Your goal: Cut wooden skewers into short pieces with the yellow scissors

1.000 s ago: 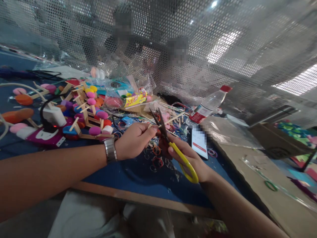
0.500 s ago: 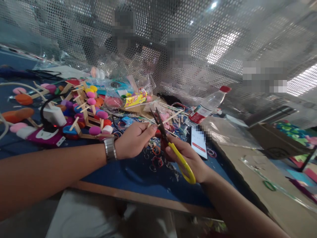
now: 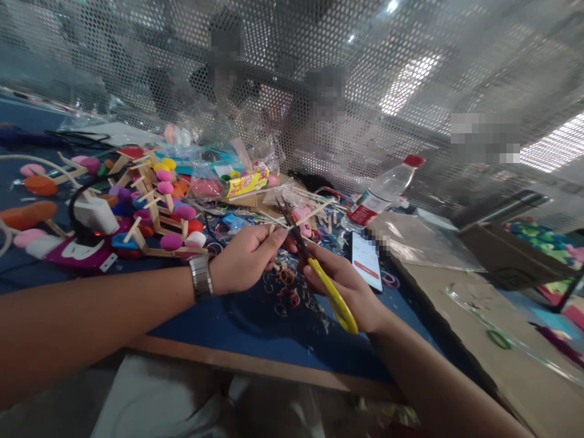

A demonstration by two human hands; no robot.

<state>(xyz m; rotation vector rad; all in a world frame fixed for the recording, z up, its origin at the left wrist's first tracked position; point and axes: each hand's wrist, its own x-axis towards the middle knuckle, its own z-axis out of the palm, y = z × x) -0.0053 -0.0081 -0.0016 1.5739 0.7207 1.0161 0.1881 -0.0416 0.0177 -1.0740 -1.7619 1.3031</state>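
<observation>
My left hand (image 3: 244, 258), with a metal watch on its wrist, pinches one end of a thin pale wooden stick (image 3: 314, 214). The stick crosses behind or between the dark scissor blades and points up to the right. Yellow-handled scissors (image 3: 328, 292) are in my right hand (image 3: 344, 283), fingers wrapped round the handle. Their tips point up and away, and the blades look slightly parted. Both hands are close together above the blue table. Small rubber bands (image 3: 287, 298) and scraps lie on the table beneath them.
Foam pieces on wooden sticks (image 3: 159, 207) and a purple power strip (image 3: 82, 252) with a plugged-in adapter are on the left. A red-capped bottle (image 3: 385, 188) leans on the right by a lit phone (image 3: 366, 261). A cardboard box (image 3: 511, 252) stands farther right. Perforated metal (image 3: 292, 79) forms the back.
The scissor blades look closer together than before, around the stick. The hands have hardly moved; the view has shifted slightly.
</observation>
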